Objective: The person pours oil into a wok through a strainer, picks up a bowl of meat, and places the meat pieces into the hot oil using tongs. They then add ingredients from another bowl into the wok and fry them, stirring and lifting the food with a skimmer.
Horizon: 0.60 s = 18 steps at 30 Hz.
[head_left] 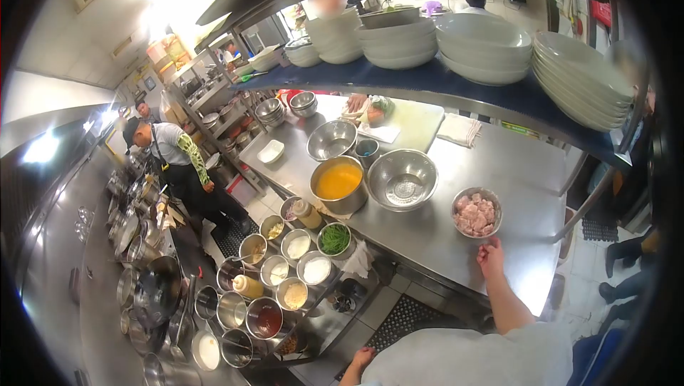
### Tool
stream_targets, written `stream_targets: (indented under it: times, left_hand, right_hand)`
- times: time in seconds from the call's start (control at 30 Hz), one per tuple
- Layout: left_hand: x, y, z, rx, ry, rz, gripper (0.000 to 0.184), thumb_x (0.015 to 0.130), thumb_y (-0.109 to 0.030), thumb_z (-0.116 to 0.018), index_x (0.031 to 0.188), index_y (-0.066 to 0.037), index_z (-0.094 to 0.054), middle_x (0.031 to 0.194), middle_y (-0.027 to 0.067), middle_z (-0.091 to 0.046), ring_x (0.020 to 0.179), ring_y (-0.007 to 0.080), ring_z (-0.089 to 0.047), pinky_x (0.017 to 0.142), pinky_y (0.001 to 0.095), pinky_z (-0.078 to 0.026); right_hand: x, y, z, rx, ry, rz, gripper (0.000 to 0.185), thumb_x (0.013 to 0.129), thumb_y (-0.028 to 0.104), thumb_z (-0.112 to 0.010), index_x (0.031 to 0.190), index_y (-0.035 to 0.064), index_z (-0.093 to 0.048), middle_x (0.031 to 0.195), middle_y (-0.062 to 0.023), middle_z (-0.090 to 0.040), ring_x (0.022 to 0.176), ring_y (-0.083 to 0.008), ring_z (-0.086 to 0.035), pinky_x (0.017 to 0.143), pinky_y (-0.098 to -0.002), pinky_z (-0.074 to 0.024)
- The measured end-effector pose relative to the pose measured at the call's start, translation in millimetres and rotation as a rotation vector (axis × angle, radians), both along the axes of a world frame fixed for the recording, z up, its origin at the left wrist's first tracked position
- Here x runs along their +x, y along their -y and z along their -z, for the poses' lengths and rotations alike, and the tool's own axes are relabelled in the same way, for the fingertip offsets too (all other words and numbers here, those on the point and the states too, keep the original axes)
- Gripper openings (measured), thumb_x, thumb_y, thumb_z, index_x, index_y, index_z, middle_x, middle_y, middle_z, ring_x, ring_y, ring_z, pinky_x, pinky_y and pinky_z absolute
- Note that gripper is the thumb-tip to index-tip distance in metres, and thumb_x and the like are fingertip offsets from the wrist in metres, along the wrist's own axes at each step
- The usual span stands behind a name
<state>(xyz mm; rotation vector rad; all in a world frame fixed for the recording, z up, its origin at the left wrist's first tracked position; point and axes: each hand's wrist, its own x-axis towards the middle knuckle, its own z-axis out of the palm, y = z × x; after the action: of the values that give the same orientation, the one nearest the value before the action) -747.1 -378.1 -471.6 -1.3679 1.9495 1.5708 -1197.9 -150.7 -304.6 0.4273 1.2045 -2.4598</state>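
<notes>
Pale clothing (463,357) covers the wearer's body closest to the camera, between the two hands. Just beyond the right fingertips sits a metal bowl (457,223) of pale pink raw meat chunks (476,215), upright on the steel counter (427,243). The right hand (489,260) has its fingers partly bent at the bowl's near rim; whether they grasp it or only rest beside it, I cannot tell. The left hand (364,357), low by the body, has curled fingers, and whether they hold anything cannot be made out.

Farther left of the right fingers stand a wide metal bowl (403,179) and a pot of orange liquid (338,182). Nearer the left fingers, a cluster of metal containers includes one with chopped greens (334,238) and one with dark red sauce (268,320). Well beyond the right fingers, stacked white bowls (484,47) line a raised blue shelf (427,84). Far left, a person in a dark apron (189,172) stands looking down.
</notes>
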Motion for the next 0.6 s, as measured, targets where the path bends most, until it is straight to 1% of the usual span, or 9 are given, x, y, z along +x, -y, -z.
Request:
stream_targets:
  times: [0.1,0.13,0.17,0.2,0.23,0.3,0.37,0.53,0.6]
  left_hand:
    - [-5,10,24,-0.084,-0.106,0.167,0.036,0.089,-0.035,-0.060,0.110,-0.006,-0.068,0.109,0.0120,-0.069,0.102,0.0222,-0.064,0.090,0.0325,-0.049]
    - [6,5,26,-0.088,-0.138,0.226,0.039,0.089,-0.038,-0.059,0.111,-0.007,-0.068,0.110,0.0125,-0.069,0.104,0.0233,-0.064,0.091,0.0331,-0.048]
    - [4,4,27,-0.055,-0.035,0.188,0.045,0.089,-0.043,-0.058,0.113,-0.007,-0.067,0.113,0.0136,-0.068,0.106,0.0243,-0.063,0.091,0.0338,-0.048]
    - [1,10,29,-0.012,-0.064,0.181,0.044,0.087,-0.040,-0.061,0.111,-0.004,-0.068,0.109,0.0135,-0.069,0.101,0.0230,-0.064,0.088,0.0335,-0.048]
    - [-9,10,13,0.039,-0.051,0.115,0.035,0.089,-0.032,-0.064,0.107,-0.002,-0.068,0.100,0.0104,-0.070,0.089,0.0191,-0.064,0.081,0.0313,-0.050]
    - [-44,13,-34,0.112,-0.095,0.030,0.026,0.089,-0.023,-0.064,0.103,-0.001,-0.067,0.090,0.0046,-0.067,0.080,0.0132,-0.061,0.075,0.0273,-0.049]
    - [-65,30,-20,0.309,-0.252,-0.058,0.022,0.091,-0.020,-0.063,0.104,-0.002,-0.066,0.085,0.0016,-0.065,0.077,0.0099,-0.058,0.071,0.0248,-0.048]
    - [-175,25,-138,0.134,-0.464,0.309,0.020,0.093,-0.019,-0.061,0.104,-0.003,-0.066,0.084,-0.0002,-0.064,0.077,0.0088,-0.057,0.070,0.0240,-0.047]
    - [-219,22,-169,0.113,-0.517,0.397,0.019,0.094,-0.018,-0.060,0.104,-0.003,-0.065,0.084,-0.0001,-0.063,0.077,0.0081,-0.057,0.071,0.0232,-0.047]
  right_hand:
    - [-4,0,6,-0.006,-0.021,0.015,0.067,0.087,-0.004,-0.045,0.145,0.0250,-0.027,0.079,-0.0033,-0.051,0.061,-0.0101,-0.049,0.047,-0.0226,-0.0379]
    - [-6,-2,15,-0.009,-0.033,-0.012,0.066,0.087,-0.004,-0.045,0.144,0.0247,-0.028,0.080,-0.0033,-0.051,0.062,-0.0097,-0.050,0.048,-0.0222,-0.0383]
    - [-6,-6,7,-0.011,-0.037,-0.032,0.065,0.088,-0.005,-0.045,0.144,0.0244,-0.029,0.081,-0.0033,-0.051,0.064,-0.0094,-0.050,0.048,-0.0218,-0.0387]
    - [-5,-12,1,-0.036,-0.062,-0.077,0.058,0.088,-0.002,-0.045,0.142,0.0137,-0.029,0.073,-0.0051,-0.050,0.054,-0.0121,-0.045,0.045,-0.0269,-0.0364]
    - [-7,-15,-9,0.057,-0.060,-0.092,0.055,0.088,-0.001,-0.045,0.140,0.0118,-0.032,0.072,-0.0051,-0.051,0.052,-0.0117,-0.046,0.043,-0.0270,-0.0370]
    - [-12,-27,-12,0.224,-0.079,-0.092,0.049,0.088,0.000,-0.046,0.135,0.0085,-0.038,0.071,-0.0050,-0.052,0.050,-0.0109,-0.046,0.040,-0.0270,-0.0378]
    - [-20,-44,-3,0.364,-0.161,-0.047,0.044,0.089,0.001,-0.047,0.132,0.0068,-0.042,0.071,-0.0045,-0.053,0.050,-0.0100,-0.046,0.039,-0.0267,-0.0385]
    - [-20,-66,-8,0.534,-0.359,-0.022,0.035,0.091,0.004,-0.048,0.127,0.0051,-0.048,0.070,-0.0040,-0.054,0.053,-0.0102,-0.049,0.044,-0.0274,-0.0424]
    - [-18,-64,7,0.748,-0.547,-0.043,0.030,0.091,0.003,-0.049,0.121,0.0039,-0.052,0.069,-0.0049,-0.055,0.055,-0.0113,-0.050,0.050,-0.0278,-0.0435]
